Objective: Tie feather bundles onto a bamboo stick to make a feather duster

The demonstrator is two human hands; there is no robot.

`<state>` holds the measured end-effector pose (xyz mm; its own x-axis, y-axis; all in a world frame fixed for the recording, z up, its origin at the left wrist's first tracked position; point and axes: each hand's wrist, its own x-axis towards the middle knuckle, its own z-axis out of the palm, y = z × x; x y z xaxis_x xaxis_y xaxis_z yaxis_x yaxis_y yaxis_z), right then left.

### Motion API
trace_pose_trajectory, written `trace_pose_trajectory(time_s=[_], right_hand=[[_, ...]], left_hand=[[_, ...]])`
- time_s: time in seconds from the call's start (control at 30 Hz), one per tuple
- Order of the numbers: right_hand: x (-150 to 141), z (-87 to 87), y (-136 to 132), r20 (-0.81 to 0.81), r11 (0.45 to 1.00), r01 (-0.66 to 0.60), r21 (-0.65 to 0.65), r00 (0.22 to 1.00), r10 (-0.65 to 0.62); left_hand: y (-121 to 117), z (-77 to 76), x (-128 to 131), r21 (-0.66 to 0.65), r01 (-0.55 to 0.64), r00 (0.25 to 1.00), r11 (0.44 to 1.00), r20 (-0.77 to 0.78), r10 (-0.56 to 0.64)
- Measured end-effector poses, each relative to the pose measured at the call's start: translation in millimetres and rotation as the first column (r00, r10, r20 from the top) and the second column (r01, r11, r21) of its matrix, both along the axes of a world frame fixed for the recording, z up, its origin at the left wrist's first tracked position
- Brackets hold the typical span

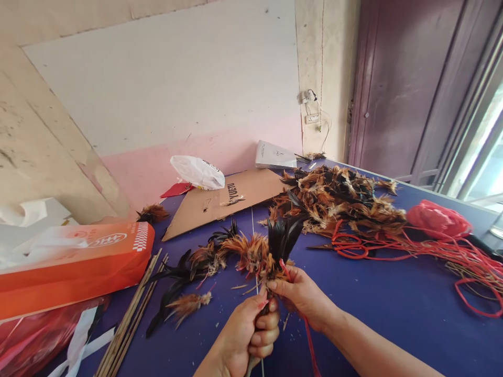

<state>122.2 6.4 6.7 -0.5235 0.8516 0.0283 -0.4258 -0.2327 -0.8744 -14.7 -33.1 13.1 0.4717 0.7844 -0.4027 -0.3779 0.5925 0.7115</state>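
Observation:
My left hand (251,332) is closed around a thin stick (252,368) whose lower end shows below the fist. Black feathers (282,240) stand up from its top, with brown ones beside them. My right hand (304,293) pinches at the base of these feathers, just above the left thumb. A red plastic string (311,348) hangs down from the right hand, and a bit of red shows over its fingers. How the string runs between the fingertips is hidden. Against the bunch lie orange-brown feathers (247,251) on the blue table (353,314).
At right are a large feather pile (334,199), red-handled scissors (349,246) and a tangled ball of red string (438,219). Left lie thin sticks (129,319) and an orange bag (98,256). Behind are a cardboard sheet (231,196), a white plastic bag (198,172) and a white box (275,155).

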Motion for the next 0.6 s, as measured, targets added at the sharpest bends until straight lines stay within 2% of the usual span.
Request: trace_pose_trajectory(time_s=[0.13,0.2,0.27,0.33,0.43,0.5,0.6], right_hand=[[-0.7,-3.4,0.3,0.087,1.000,-0.009,-0.001,0.996,0.009],[-1.4,-5.7,0.5,0.113,1.000,-0.003,-0.014,0.994,0.004],[-1.6,-8.2,1.1,0.120,0.999,0.000,-0.034,0.993,0.004],[-1.4,-10.8,2.1,0.135,0.999,0.014,-0.047,0.991,-0.008],[-2.2,-12.1,3.5,0.169,0.997,0.039,-0.071,0.985,-0.027],[-6.5,-7.8,3.2,0.183,0.995,0.024,-0.100,0.983,-0.005],[-22.6,8.9,1.0,0.281,0.992,-0.071,-0.107,0.954,0.099]], left_hand=[[-3.6,7.5,2.9,0.143,-0.131,0.969,0.981,-0.189,0.157],[-2.3,13.0,-7.4,0.200,-0.206,0.946,0.958,-0.208,0.247],[1.0,19.5,-28.9,0.237,-0.297,0.937,0.925,-0.114,0.330],[3.8,26.1,-58.7,0.240,-0.409,0.913,0.881,0.088,0.399],[3.0,33.7,-104.0,0.222,-0.520,0.822,0.825,0.391,0.413],[-0.3,36.3,-125.6,0.215,-0.561,0.770,0.800,0.490,0.408],[-4.2,37.2,-141.5,0.209,-0.599,0.731,0.773,0.537,0.421]])
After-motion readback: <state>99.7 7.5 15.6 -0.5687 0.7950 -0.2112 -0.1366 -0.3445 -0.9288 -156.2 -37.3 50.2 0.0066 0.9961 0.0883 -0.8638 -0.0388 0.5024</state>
